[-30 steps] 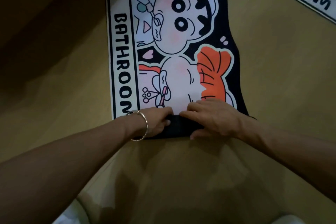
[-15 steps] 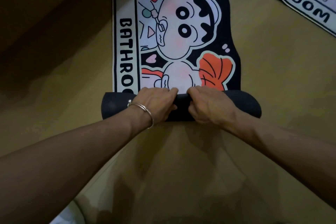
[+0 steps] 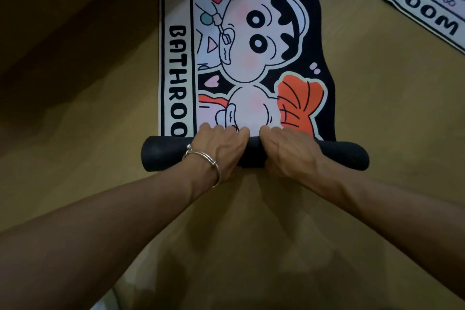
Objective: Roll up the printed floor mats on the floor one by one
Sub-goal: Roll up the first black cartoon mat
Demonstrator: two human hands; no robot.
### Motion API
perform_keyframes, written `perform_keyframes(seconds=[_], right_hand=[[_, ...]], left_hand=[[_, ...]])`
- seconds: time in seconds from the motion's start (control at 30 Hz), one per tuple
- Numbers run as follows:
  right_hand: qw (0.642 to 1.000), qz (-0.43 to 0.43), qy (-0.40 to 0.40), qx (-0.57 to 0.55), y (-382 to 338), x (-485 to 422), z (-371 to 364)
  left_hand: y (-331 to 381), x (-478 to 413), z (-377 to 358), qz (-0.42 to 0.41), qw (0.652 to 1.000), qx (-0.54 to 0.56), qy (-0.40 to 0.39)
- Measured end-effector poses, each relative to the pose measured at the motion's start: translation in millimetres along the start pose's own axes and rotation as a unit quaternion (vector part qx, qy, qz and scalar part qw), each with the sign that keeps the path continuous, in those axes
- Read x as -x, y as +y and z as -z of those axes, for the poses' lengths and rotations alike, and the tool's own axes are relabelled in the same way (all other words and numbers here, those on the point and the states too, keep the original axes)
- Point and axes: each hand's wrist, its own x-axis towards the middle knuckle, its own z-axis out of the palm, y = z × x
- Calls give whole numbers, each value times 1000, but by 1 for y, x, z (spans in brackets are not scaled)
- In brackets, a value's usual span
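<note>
Tan floor [image 3: 402,133]: 2nd mat [image 3: 412,5] top-R, apart from half-rolled mat [image 3: 251,45]

Indoors, in what looks like a room of a home, the camera looks down in dim, uneven light. A smooth tan floor [image 3: 392,138], plain and unpatterned, fills the frame, with soft shadows across its lower half. Two household mats lie on it. A black soft floor mat [image 3: 241,58], printed with a cartoon child and the word BATHROOM, sits at upper centre, its near end rolled. A pale floor mat [image 3: 402,0] with the same BATHROOM lettering is cut off by the upper right corner. A darker brown band [image 3: 50,20] crosses the upper left; whether it is wall, furniture or shadow cannot be told.
</note>
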Motion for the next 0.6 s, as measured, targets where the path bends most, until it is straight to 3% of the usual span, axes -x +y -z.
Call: perform_keyframes(seconds=[0.17,0.33,0.47,0.6], right_hand=[[998,4,-62,14,-2,2,7],[993,21,-112,27,2,9,1],[995,-25,-88,-39,9,10,-5],[997,-20,-54,-45,8,10,-6]], left_hand=[[0,-5,5,-29,998,-9,-51],[3,-13,8,-95,984,64,-138],[14,-3,2,-127,990,41,-47],[21,-1,-3,-75,996,26,-36]])
